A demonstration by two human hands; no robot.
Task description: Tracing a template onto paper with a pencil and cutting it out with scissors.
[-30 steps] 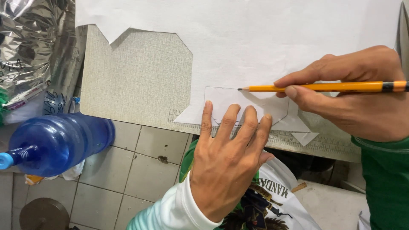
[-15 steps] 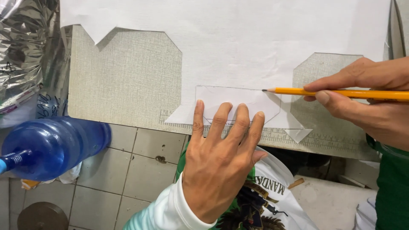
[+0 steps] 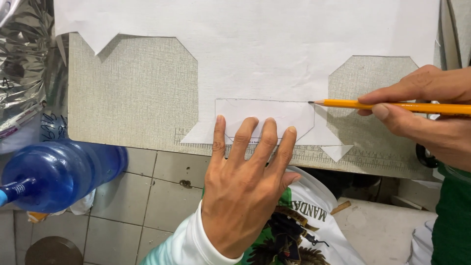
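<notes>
Head view: pencil (image 3: 392, 104) tip moved rightward since prior frames, now at template (image 3: 265, 115) top-rt corner. Left hand (image 3: 245, 181) flat, fingers spread, pinning template; right hand (image 3: 431, 115) pinching pencil. Top edge likely traced.

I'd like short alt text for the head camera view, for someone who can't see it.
A left hand presses a paper template flat on a large white sheet, while the right hand holds a yellow pencil with its tip at the template's upper right corner. A blue bottle lies at left.

Left hand (image 3: 243, 194): bare, no rings; white long sleeve shading to pale green at the cuff. Right hand (image 3: 431, 115): bare; dark green garment below it.
</notes>
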